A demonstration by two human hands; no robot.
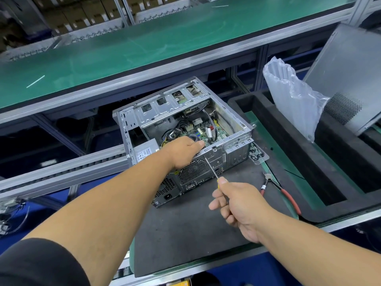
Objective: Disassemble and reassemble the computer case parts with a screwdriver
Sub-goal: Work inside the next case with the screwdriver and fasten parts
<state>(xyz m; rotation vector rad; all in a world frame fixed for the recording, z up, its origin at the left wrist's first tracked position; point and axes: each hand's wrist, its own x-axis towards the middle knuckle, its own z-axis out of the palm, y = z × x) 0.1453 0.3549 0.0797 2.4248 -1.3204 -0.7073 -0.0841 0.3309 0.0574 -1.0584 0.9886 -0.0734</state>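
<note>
Head view: open grey steel computer case [185,137] lies on the dark foam mat [185,234]. Left hand [183,151] grips its rear top edge. Right hand [235,203] clasps the yellow-handled screwdriver [211,167], tip at a rear-panel screw. Judged: unscrewing stage; next requires steady axial pressure.

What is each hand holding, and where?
Right hand grips the screwdriver by its handle. Left hand grips the computer case at its rear top edge.

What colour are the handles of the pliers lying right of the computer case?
Red, seen in the head view: pliers.
</note>
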